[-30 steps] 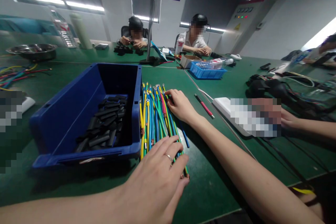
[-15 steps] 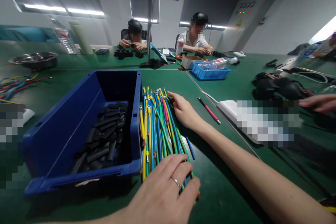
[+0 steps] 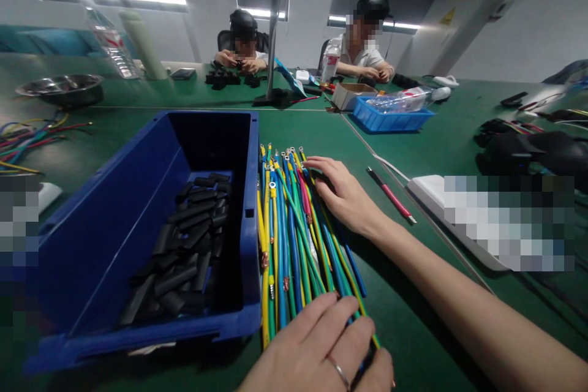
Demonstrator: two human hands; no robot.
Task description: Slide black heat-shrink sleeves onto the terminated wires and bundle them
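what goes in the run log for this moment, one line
left hand: flat on near ends of wire bundle | right hand: fingers on far ends | beside: blue bin of black tubing pieces

I see wires (image 3: 294, 239) in yellow, blue, green and pink on my green table (image 3: 413, 331). The bin (image 3: 138, 220) is dark blue, its tubes (image 3: 188, 245) black. The tray (image 3: 390, 121) is lighter blue, the pen (image 3: 391, 195) red and black.
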